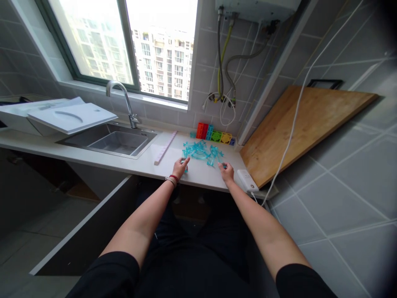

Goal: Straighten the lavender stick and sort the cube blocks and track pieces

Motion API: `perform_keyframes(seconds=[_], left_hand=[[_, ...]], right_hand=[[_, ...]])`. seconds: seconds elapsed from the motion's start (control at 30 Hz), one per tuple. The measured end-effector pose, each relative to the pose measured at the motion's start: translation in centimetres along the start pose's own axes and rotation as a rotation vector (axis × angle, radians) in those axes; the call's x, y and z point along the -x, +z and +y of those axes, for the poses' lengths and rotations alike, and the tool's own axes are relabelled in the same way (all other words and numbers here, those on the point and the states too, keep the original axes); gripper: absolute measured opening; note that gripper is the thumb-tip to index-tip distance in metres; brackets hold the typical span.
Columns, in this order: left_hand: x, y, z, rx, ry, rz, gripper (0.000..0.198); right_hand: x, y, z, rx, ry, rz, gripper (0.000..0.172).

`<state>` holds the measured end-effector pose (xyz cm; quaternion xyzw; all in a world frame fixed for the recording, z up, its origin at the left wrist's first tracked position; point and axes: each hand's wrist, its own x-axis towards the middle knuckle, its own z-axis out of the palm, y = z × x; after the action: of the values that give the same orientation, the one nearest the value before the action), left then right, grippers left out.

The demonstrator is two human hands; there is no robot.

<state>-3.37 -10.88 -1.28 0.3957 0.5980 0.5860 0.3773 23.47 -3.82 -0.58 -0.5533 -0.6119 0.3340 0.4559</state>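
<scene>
A loose heap of translucent teal plastic pieces (199, 150), thin and curved with forked ends, lies on the white countertop (203, 176). At the front left of this heap, my left hand (179, 168) is closed, and bits of a teal plastic piece (186, 170) show beside its fingers. My right hand (227, 172) is at the heap's front right, with fingers pinched together. A little teal shows at its fingertips, though the fingers cover most of whatever is there. Behind the heap stands a row of coloured plastic blocks, among them a red block (202, 130) and a green block (216, 136).
Left of the heap lies a pale pink-white strip (166, 148), then the steel sink (124, 142) with its tap (127, 99). A white power strip (247, 181) sits at the right edge. A wooden board (297, 128) leans on the wall, crossed by a white cable (296, 111).
</scene>
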Motion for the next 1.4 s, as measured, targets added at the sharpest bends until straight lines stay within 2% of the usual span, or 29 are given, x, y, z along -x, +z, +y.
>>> perform_keyframes(seconds=[0.1, 0.23, 0.37, 0.53, 0.77, 0.83, 0.97, 1.03, 1.2, 1.4], left_hand=[[-0.2, -0.2, 0.1, 0.050, -0.012, 0.040, 0.036], [-0.5, -0.2, 0.0, 0.105, -0.034, 0.062, 0.037], [-0.6, 0.0, -0.2, 0.125, -0.052, 0.058, 0.037], [-0.6, 0.2, -0.3, 0.128, -0.031, 0.042, 0.036], [-0.8, 0.2, -0.4, 0.130, 0.020, 0.054, 0.075], [-0.9, 0.2, -0.5, 0.116, 0.020, 0.057, 0.077], [-0.8, 0.4, -0.5, 0.033, 0.016, 0.070, 0.068], [-0.7, 0.6, -0.3, -0.041, 0.015, 0.075, 0.061], [-0.8, 0.1, 1.0, -0.301, 0.030, 0.129, 0.042], [-2.8, -3.4, 3.4, -0.631, 0.098, 0.162, 0.041]], right_hand=[[-0.8, -1.9, 1.2, 0.196, 0.008, 0.145, 0.054], [-1.0, -2.2, 2.3, 0.384, 0.005, 0.188, 0.049], [-1.1, -1.7, 2.9, 0.508, 0.007, 0.177, 0.048], [-1.1, -1.4, 3.3, 0.602, -0.009, 0.124, 0.056], [-0.7, -0.9, 3.6, 0.617, -0.119, 0.024, 0.076], [-0.6, -1.0, 3.7, 0.612, -0.141, 0.028, 0.069], [-0.8, -1.3, 4.0, 0.609, -0.150, 0.061, 0.032], [-0.8, -1.4, 4.2, 0.602, -0.160, 0.068, 0.021], [-1.2, -1.2, 4.5, 0.566, -0.183, 0.081, 0.020], [-1.6, -1.3, 5.0, 0.523, -0.193, 0.093, 0.020]])
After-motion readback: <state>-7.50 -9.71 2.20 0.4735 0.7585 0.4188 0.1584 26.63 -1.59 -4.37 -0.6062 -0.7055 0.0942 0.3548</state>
